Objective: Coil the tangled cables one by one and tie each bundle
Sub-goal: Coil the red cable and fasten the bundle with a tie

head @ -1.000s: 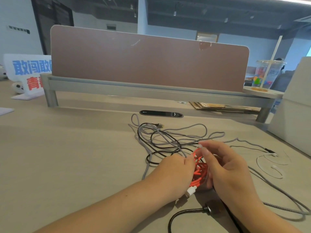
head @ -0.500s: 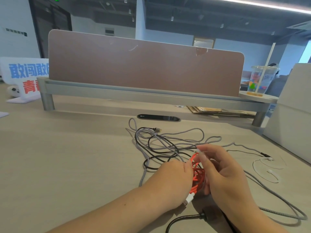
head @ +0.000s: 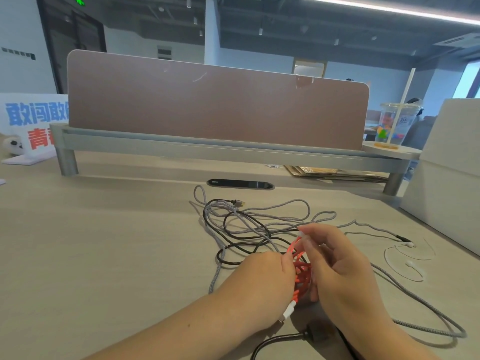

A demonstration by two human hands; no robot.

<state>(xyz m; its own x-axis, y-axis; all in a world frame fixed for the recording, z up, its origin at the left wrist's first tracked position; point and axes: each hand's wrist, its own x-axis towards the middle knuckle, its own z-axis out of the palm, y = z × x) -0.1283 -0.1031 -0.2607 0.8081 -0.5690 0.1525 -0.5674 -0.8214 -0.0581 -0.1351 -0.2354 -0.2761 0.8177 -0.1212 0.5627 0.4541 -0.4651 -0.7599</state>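
The orange cable (head: 301,274), coiled into a narrow bundle, sits between your two hands just above the light wood-grain desk (head: 104,255), on the near side of the cable tangle (head: 249,224). The desk runs back to a grey metal riser (head: 207,152) carrying a brown divider panel (head: 213,107); beyond the tangle a black cable slot (head: 240,183) is set into the desktop. Past the panel lies an open office with a dark exposed ceiling and a strip light. To the right of the tangle stands a white box (head: 446,178), and a clear cup with a straw (head: 392,126) sits on the riser's right end.

The bundle's long axis runs from near you toward the tangle, its white plug (head: 289,309) pointing back at you. Your left hand (head: 262,279) is closed around the bundle's left side. Your right hand (head: 337,266) pinches the orange strand at the bundle's far end between thumb and fingertips. Grey braided and black cables loop loosely through the tangle, and a thin white wire (head: 400,261) lies to its right.
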